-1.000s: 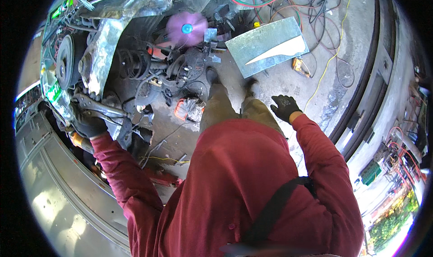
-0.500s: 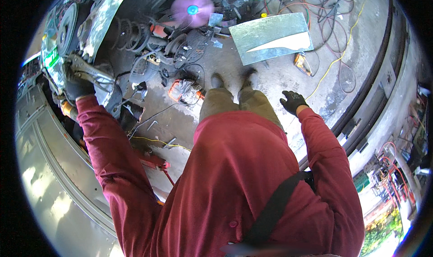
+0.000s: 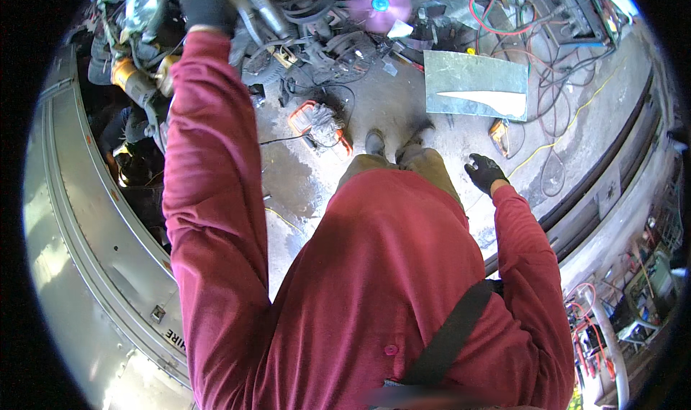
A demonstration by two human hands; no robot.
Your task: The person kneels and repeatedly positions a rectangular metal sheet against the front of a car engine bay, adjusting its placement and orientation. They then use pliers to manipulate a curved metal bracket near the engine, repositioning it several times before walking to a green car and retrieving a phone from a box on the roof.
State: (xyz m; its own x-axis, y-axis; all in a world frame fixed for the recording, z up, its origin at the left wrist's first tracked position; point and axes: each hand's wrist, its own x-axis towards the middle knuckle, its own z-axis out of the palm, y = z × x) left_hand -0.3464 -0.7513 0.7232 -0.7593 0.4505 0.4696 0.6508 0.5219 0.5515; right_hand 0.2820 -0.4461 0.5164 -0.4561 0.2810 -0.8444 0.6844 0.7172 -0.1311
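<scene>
My left hand (image 3: 207,7), in a dark glove, is raised at the top left with the arm stretched forward. It is closed around a pair of locking pliers (image 3: 260,6), whose metal handles stick out on the right of the glove. The pliers' jaws are hidden, and the glove is blurred. Next to that hand hangs a shiny, clear-and-green sheet-like thing (image 3: 142,3). My right hand (image 3: 486,171), in a black glove, hangs low beside my right leg. Its fingers are loosely bent and apart, with nothing in them.
A flat sheet-metal panel (image 3: 475,72) lies on the floor ahead, near a yellow-and-black tool (image 3: 499,137). An orange work light (image 3: 317,126) sits before my feet. Hoses and cables (image 3: 554,93) tangle at right. A silver vehicle panel (image 3: 79,216) stands at left; a purple disc (image 3: 379,5) lies ahead.
My left hand has moved forward and to the right with the locking pliers. My view has shifted left, so floor things appear further right. My right hand still hangs beside my leg.
</scene>
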